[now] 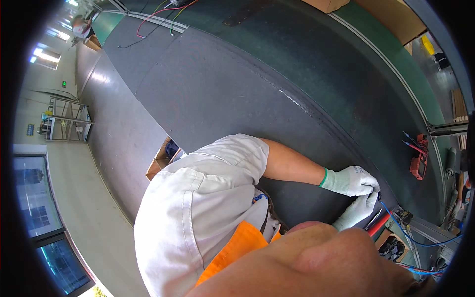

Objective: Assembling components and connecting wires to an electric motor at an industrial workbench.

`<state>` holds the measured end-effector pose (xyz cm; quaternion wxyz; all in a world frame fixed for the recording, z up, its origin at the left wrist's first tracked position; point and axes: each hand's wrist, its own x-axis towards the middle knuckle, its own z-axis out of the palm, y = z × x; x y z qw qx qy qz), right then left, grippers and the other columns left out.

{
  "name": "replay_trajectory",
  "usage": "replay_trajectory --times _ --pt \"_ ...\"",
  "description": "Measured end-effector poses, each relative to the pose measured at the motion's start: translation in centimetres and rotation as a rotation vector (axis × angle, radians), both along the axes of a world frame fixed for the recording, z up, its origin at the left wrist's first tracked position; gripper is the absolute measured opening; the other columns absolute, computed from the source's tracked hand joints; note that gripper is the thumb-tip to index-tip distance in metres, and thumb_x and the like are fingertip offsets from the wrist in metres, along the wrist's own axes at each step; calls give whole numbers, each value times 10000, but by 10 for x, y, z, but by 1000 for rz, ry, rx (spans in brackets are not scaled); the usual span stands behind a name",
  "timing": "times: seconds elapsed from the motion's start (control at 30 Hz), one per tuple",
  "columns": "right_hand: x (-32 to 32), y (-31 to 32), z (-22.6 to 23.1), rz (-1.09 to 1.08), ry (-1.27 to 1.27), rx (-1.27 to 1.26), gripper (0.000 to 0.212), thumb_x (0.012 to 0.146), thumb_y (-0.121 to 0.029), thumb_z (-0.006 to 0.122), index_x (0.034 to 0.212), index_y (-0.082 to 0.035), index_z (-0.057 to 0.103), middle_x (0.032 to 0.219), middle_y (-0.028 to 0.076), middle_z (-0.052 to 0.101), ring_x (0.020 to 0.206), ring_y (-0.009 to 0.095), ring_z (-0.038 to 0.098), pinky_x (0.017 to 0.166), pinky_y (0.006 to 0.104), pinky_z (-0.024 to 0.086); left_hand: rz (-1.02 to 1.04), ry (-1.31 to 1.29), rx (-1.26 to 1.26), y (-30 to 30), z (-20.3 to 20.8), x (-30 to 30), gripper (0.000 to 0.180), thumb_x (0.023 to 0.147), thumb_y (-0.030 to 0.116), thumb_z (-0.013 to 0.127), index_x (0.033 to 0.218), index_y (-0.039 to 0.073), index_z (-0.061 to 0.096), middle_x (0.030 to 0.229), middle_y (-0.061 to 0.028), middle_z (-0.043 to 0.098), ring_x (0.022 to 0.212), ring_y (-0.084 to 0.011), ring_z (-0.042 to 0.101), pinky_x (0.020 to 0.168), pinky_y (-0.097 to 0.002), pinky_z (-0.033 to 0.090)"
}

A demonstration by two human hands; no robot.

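My left hand [352, 181], in a white knit glove with a green cuff, is over the dark grey work mat with its fingers curled closed. My right hand [359, 210], gloved too, meets it from below, fingers pinched together. Between their fingertips a small dark piece shows, too covered to name. A thin blue cable [400, 226] runs from beside the fingertips toward the right edge. Close to my right hand lies a red rod-shaped thing [380, 223], with a thin dark tool beside it.
A red multimeter [418, 164] with probes lies on the green belt [366, 104]. Open cardboard boxes stand at lower right [391, 246] and left of the bench [157, 161]. Loose coloured wires [148, 29] lie at the far end. Another person [81, 27] is far left.
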<state>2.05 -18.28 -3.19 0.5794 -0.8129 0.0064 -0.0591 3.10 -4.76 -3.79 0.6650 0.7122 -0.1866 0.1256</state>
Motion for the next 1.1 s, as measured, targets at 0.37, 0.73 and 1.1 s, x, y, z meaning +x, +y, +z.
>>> replay_trajectory --times 0.37,0.73,1.1 --pt "1 -2 -2 17 -6 43 391 1053 -61 513 1414 85 551 1365 109 639 1207 168 603 1063 300 459 5 -7 16 1 3 1 240 961 152 607 1144 41 715 1128 -138 738 1065 -332 698 936 -425 552" --pt "-1 2 0 31 7 90 390 1051 -49 507 1414 89 548 1372 108 627 1217 167 593 1072 304 454 8 12 16 -1 -3 2 240 960 169 607 1144 61 716 1134 -124 739 1060 -332 697 930 -431 550" --pt "0 -4 -6 21 9 87 394 1054 -49 510 1420 93 539 1374 110 627 1218 170 593 1073 303 453 -5 23 10 -2 -1 -1 249 959 161 610 1154 46 712 1136 -146 735 1075 -338 694 937 -431 549"
